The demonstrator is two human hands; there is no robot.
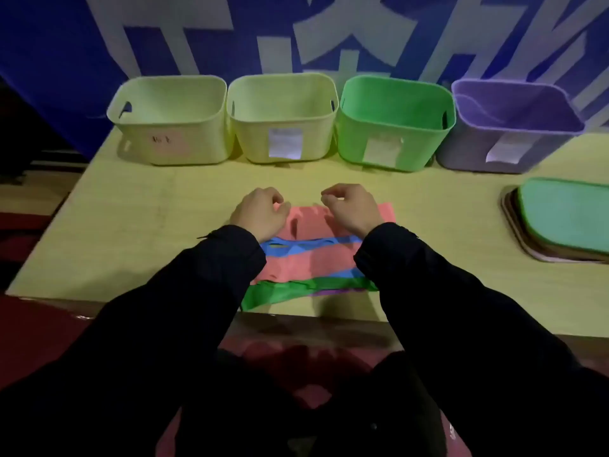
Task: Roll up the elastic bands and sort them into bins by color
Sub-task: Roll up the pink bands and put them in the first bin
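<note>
Dark sleeves [204, 291] reach up from the bottom of the head view toward the middle of the yellow counter [131, 225]. Left hand [258, 214] hovers at the far left corner of the pink elastic band [309, 222], its fingers [280, 206] curled in loosely; whether they pinch the band's edge cannot be told. Right hand [351, 207] sits at about 3 o'clock from the left one, over the same band's far edge, fingers curled toward the thumb, and a grip cannot be made out there either.

Toward 6 o'clock from the hands, the flat pile carries on: a blue elastic band [296, 247] crosses the pink, a green elastic band [280, 291] lies nearest the counter's front edge, and a purple sliver [339, 292] shows under it.

At 12 o'clock stand four bins in a row against the blue banner [49, 44]: a pale yellow bin [171, 127], a second pale yellow bin [283, 123], a green bin [395, 127] and a purple bin [507, 133], each with a label on its front. At 3 o'clock, a green lid [566, 216] lies on a brown tray [527, 239].
</note>
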